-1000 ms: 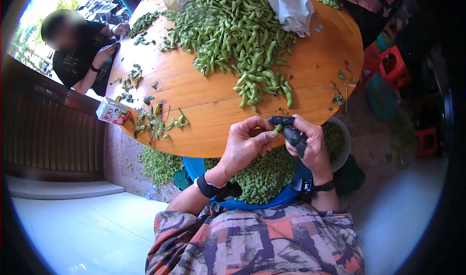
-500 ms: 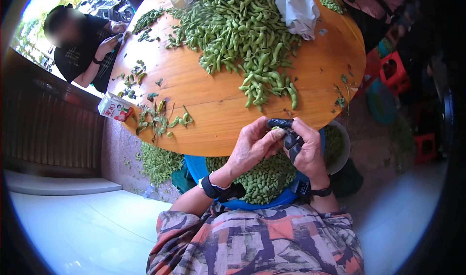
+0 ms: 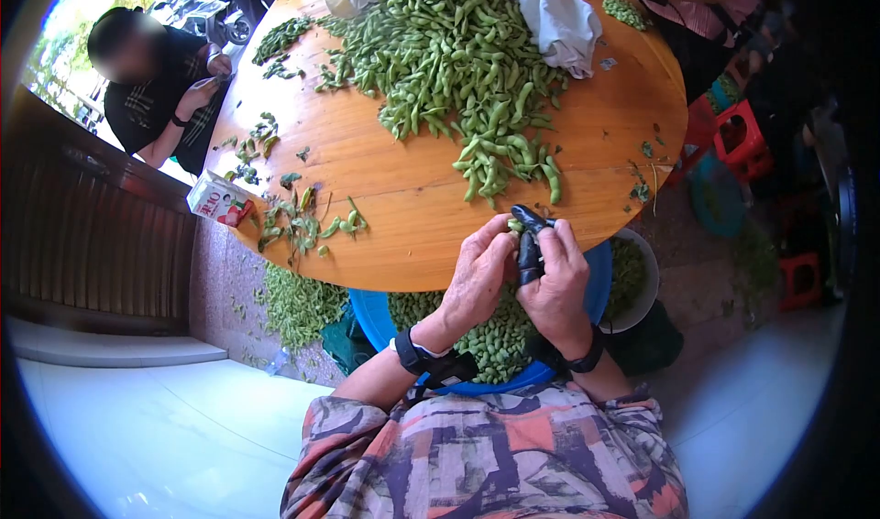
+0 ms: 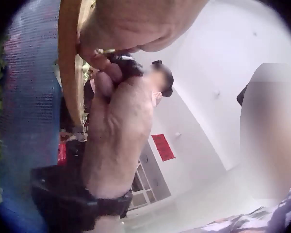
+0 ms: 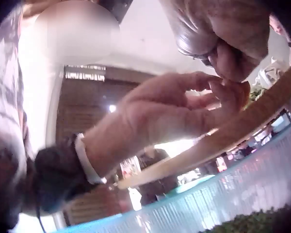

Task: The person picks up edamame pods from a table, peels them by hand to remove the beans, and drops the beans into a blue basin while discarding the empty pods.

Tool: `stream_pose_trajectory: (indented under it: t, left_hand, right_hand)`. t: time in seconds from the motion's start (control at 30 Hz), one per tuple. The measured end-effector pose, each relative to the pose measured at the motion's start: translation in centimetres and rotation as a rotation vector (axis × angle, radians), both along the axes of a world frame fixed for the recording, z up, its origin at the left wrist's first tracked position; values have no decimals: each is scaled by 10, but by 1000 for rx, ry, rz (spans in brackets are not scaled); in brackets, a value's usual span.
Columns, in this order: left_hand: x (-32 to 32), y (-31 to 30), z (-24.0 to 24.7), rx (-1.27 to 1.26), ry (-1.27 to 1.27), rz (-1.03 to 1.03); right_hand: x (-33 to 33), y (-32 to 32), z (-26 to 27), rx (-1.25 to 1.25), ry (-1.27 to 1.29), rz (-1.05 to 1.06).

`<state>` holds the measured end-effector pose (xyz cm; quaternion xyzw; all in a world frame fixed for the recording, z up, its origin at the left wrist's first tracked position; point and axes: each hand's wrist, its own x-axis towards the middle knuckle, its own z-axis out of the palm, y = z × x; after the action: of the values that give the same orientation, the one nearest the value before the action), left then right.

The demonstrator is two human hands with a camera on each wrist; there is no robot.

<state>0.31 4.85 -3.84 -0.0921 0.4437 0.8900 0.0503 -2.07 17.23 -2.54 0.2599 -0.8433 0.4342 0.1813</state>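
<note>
Surface was glossy varnished wood; basin smooth blue plastic; cloth white, matt; carton printed paper.

Closed right up since a second ago. Went from left hand and right hand sitting apart to jammed knuckle to knuckle, no gap left just below the fingers. Swung the black finger covers from lying flat to nearly upright. Swallowed most of the pod between the fingertips, leaving just a tiny green bit versus the clear stub before. Nudged the whole pinch up onto the table edge just beyond the fingers.
</note>
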Motion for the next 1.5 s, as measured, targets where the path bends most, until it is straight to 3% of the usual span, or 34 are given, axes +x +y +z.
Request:
stream_pose_trajectory:
  t: [0.07, 0.1, 0.13, 0.2, 0.33, 0.4, 0.43, 0.5, 0.63, 0.7, 0.73, 0.8, 1.13, 1.2, 1.27, 1.33, 1.47, 1.5]
  left_hand:
    - [0, -7, -15, -1072, 604, 99]
    - [-3, -5, -23, -846, 594, 63]
    - [-5, -2, -29, -846, 597, 61]
    - [-6, 3, -35, -155, 171, 62]
    - [-5, 5, -33, -100, 133, 73]
    - [-4, 3, -42, -464, 322, 55]
    - [-3, 6, -30, -465, 321, 55]
    - [0, 15, -3, 194, 32, 9]
    - [-3, 12, -14, 219, -32, 34]
    - [-8, 8, -31, -120, 195, 63]
    - [-8, 11, -24, -120, 195, 63]
    - [-7, 19, -5, 276, 50, 39]
    - [-5, 28, 3, 201, 61, 29]
    - [-2, 24, 1, -147, 47, -20]
    - [-1, 27, 6, -176, 45, 19]
    - [-2, 18, -2, -504, 111, -66]
    - [-3, 18, -9, -544, 125, -49]
    - [-4, 18, -11, -420, 109, -55]
  right_hand:
    - [1, -2, 0, 16, 2, 12]
    - [2, -1, 2, 14, 4, 8]
    - [2, 1, 3, 16, -12, 22]
    - [2, 1, 3, 17, -29, 36]
    - [0, 0, -4, -10, 13, 20]
    - [-2, 3, -3, -19, 15, 11]
    - [-4, 6, 2, -39, -12, 26]
    - [-6, 11, 11, -87, -85, 47]
    - [0, 14, 9, 33, -63, 41]
    - [4, 11, -1, 77, 82, 29]
    - [5, 10, -3, 86, 134, 19]
    - [3, 10, -7, 75, 144, 12]
    - [-6, 22, 8, -37, 23, 1]
    - [-10, 30, 12, -179, -284, 100]
    - [-14, 39, 1, -288, -411, 125]
    - [-15, 45, 0, -523, -806, 266]
    - [-22, 50, -6, -832, -1000, 461]
    - [-23, 52, -6, -857, -1025, 469]
